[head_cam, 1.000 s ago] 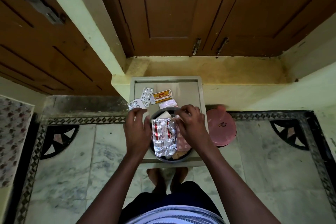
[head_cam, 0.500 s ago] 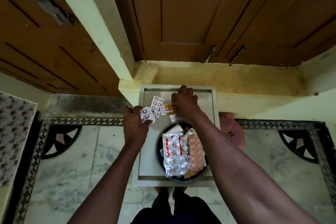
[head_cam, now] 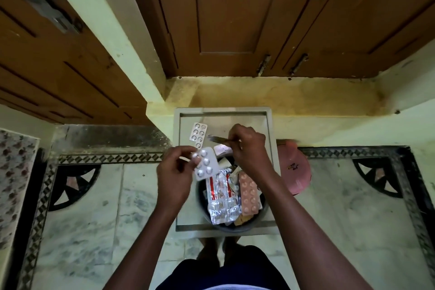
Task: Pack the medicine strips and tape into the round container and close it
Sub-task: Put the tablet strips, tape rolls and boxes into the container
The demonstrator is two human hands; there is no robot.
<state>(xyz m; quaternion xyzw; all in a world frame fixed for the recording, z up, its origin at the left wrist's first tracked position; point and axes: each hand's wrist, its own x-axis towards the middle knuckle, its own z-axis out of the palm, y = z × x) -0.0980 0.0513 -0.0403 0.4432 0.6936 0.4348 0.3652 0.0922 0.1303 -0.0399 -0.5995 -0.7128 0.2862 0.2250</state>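
Observation:
A dark round container (head_cam: pixel 259 218) stands on the near half of a small grey stool top (head_cam: pixel 270 122). It holds several strips, among them a silver-and-red strip (head_cam: pixel 221 198) and a pink blister strip (head_cam: pixel 248 195). My left hand (head_cam: pixel 175 174) pinches a white blister strip (head_cam: pixel 205 164) over the container's far-left rim. My right hand (head_cam: pixel 247 146) holds a thin strip (head_cam: pixel 217 139), seen edge-on and blurred, above the stool. Another white blister strip (head_cam: pixel 197 134) and a small pale packet (head_cam: pixel 222 149) lie on the stool. I cannot make out any tape.
The pink round lid (head_cam: pixel 295 172) lies on the marble floor just right of the stool. A yellow ledge (head_cam: pixel 282 96) and brown wooden doors (head_cam: pixel 235 19) rise behind the stool. My bare feet (head_cam: pixel 211 252) are under the stool's near edge.
My left hand lifted the white blister strip off the stool and brought it toward the container. My right hand picked up a strip from the stool's middle.

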